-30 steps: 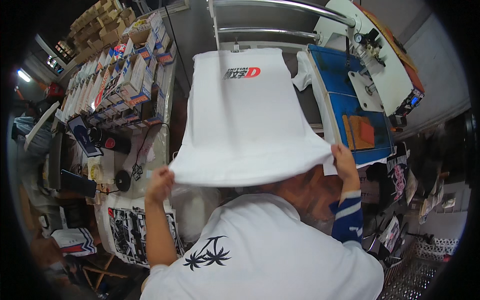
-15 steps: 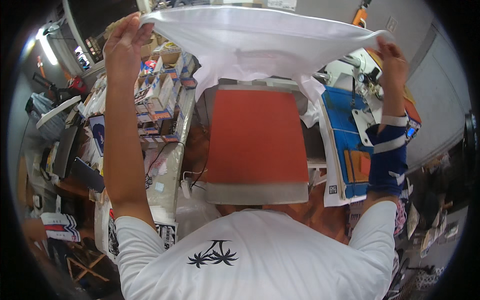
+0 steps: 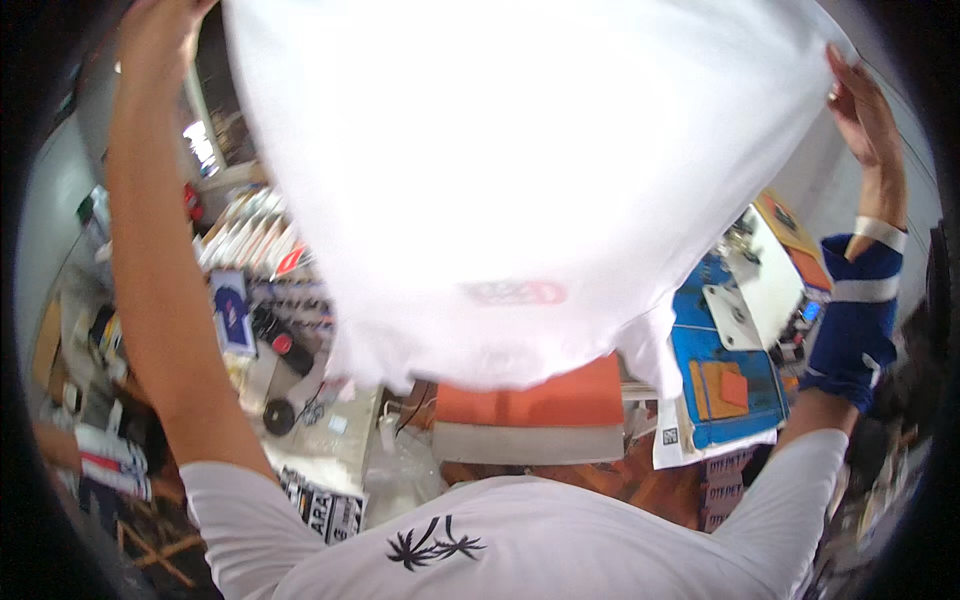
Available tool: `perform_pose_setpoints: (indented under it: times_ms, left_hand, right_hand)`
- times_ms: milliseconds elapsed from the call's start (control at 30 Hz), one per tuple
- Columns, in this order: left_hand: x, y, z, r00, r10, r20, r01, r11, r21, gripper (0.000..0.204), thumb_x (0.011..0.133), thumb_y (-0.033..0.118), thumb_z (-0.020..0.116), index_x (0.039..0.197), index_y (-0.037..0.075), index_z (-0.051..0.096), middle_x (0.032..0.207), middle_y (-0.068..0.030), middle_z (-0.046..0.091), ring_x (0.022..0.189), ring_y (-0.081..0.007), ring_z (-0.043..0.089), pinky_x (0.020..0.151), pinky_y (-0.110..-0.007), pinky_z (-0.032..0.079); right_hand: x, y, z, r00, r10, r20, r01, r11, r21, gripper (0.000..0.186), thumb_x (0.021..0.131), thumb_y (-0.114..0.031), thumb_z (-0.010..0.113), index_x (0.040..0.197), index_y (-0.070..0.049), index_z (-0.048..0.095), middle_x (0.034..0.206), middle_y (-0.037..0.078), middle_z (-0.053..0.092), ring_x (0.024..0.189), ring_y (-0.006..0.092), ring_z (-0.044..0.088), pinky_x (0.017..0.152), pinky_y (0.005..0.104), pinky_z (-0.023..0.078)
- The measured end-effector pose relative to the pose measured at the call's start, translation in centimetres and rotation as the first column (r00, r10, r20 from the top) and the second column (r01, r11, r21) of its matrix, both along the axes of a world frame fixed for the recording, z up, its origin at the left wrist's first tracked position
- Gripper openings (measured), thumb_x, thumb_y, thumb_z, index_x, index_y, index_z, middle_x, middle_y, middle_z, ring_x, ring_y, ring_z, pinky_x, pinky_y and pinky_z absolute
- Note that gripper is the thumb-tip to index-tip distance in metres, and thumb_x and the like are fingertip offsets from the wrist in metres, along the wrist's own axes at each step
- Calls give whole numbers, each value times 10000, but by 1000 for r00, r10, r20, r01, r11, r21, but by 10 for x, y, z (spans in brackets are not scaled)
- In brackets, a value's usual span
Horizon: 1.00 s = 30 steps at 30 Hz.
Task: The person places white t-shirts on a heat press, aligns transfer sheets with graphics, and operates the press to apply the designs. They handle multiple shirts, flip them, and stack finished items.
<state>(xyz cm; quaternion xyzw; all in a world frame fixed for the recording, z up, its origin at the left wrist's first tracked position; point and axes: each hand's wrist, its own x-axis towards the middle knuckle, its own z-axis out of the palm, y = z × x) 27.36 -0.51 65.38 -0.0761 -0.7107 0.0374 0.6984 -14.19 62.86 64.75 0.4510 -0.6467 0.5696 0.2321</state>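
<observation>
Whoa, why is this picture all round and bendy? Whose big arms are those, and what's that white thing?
There's no robot here, just a person. A camera on their head looks down, and its very wide lens bends straight edges. So those are the person's own arms.

The white thing is a shirt, held up and spread out. The right hand pinches its edge. The left hand is at the other side, but the picture's top cuts off its fingers.

Below the shirt, you can see part of a red pad. To the right is a blue surface with an orange block on it.
</observation>
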Motion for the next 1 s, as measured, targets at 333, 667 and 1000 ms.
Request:
perform_pose_setpoints:
  times_ms: [333,667,1000]
  left_hand:
    - [2,79,-25,824,-472,-314,567,698,437,425,951,256,743,1306,37,657,1306,-100,663,1210,-172,607,1102,-295,444]
    - [-203,17,-141,867,-95,489,-194,839,508,216,929,67,567,1036,13,747,860,-79,756,758,-142,713,714,-288,575]
    - [-102,48,-117,828,-531,179,283,672,684,313,1017,206,630,1253,1,626,1168,-96,685,1010,-201,696,951,-336,560]
  right_hand:
    - [68,28,-22,972,189,138,-160,967,-196,221,940,-308,753,975,-95,706,725,-68,543,667,21,448,688,230,446]
    - [-121,-40,-127,759,-65,648,34,998,61,167,1048,-193,550,1047,-81,674,862,19,684,681,114,618,631,269,525]
    - [-61,59,-91,970,-18,244,14,1000,18,355,1038,-301,565,1213,-4,651,1123,127,688,1042,211,669,1001,350,510]
